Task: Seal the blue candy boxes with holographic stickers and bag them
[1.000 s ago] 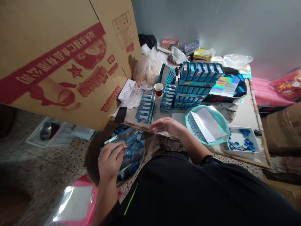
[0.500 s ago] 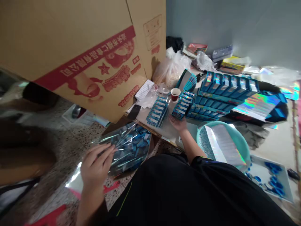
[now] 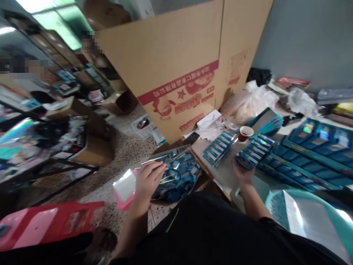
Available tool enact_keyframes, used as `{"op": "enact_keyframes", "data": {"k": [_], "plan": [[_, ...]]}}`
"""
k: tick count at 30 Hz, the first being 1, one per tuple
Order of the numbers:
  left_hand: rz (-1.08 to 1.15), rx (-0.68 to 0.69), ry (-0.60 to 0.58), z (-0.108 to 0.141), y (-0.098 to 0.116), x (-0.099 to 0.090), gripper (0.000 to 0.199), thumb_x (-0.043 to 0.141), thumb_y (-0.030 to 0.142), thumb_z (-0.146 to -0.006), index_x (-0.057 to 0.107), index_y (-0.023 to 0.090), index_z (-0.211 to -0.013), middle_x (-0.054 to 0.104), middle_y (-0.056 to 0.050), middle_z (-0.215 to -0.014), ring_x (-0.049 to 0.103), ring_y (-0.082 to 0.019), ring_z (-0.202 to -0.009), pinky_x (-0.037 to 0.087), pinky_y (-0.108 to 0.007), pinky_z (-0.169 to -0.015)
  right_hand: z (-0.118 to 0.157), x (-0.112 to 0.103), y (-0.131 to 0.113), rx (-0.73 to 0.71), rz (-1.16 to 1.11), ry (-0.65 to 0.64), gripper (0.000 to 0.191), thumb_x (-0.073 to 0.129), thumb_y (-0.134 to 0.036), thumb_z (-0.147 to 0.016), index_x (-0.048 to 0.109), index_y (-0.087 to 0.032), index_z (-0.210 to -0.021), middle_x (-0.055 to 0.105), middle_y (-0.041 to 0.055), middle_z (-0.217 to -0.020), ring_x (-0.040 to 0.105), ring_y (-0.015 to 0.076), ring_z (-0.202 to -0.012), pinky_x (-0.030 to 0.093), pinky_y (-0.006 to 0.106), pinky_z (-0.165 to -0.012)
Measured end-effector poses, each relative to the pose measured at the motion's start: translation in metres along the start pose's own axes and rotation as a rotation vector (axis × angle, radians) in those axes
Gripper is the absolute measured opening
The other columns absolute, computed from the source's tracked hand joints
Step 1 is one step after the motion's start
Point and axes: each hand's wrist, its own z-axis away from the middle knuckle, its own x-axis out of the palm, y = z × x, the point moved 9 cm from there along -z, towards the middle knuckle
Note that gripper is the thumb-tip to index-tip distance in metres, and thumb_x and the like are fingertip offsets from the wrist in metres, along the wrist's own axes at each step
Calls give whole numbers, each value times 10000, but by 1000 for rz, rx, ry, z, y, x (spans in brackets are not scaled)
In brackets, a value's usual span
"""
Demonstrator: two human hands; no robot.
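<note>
My left hand [image 3: 150, 179] pinches the edge of a clear plastic bag [image 3: 169, 179] low on the left; its creases run from my fingertips. Inside the bag lie many small blue packets [image 3: 182, 171]. At the table, my right hand [image 3: 242, 173] grips the near end of a blue display box [image 3: 255, 151] holding a row of small packs; some fingers are hidden beneath it. A similar blue box [image 3: 218, 149] lies to its left. Between and behind them stands a paper cup [image 3: 245, 133] with dark liquid.
Stacked blue display boxes [image 3: 314, 158] fill the table's right side, with a turquoise basin [image 3: 342, 209] in front. A tall cardboard sheet [image 3: 176, 55] stands beyond the bag. A red plastic stool [image 3: 49, 224] lies on the floor at left. Other people are in the far left background.
My view has swung to the left, bringing in more of the room. My right hand has closed round the near end of the blue display box, which looks slightly raised. My left hand stays at the bag.
</note>
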Motion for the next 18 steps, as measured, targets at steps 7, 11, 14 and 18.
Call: {"op": "enact_keyframes", "data": {"k": [7, 11, 14, 18], "plan": [[40, -74, 83, 9, -13, -3, 168, 710, 181, -938, 715, 225, -1100, 717, -38, -1026, 671, -182, -960, 587, -345, -861, 15, -48, 17, 352, -276, 142, 551, 501, -532, -794, 690, -251, -1229, 684, 88, -1223, 647, 309, -1150, 597, 536, -866], [61, -104, 100, 10, -18, -2, 167, 709, 179, -938, 715, 234, -1095, 715, -31, -1017, 673, -182, -960, 586, -345, -863, 10, -53, 16, 331, -203, 131, 551, 534, -564, -795, 674, -258, -1232, 659, 92, -1243, 634, 302, -1152, 594, 552, -882], [68, -96, 113, 8, -14, -6, 179, 713, 172, -933, 720, 243, -1097, 718, -28, -1018, 672, -183, -969, 583, -352, -882, 9, -56, 16, 313, -197, 157, 626, 543, -623, -783, 659, -224, -1252, 638, 124, -1285, 627, 314, -1157, 585, 571, -897], [69, -103, 99, 11, -9, -11, 182, 703, 195, -945, 723, 254, -1117, 724, -30, -1029, 675, -186, -979, 587, -361, -891, 10, -68, 16, 344, -169, 227, 530, 553, -570, -807, 675, -295, -1244, 633, 100, -1329, 649, 331, -1124, 592, 591, -826]]}}
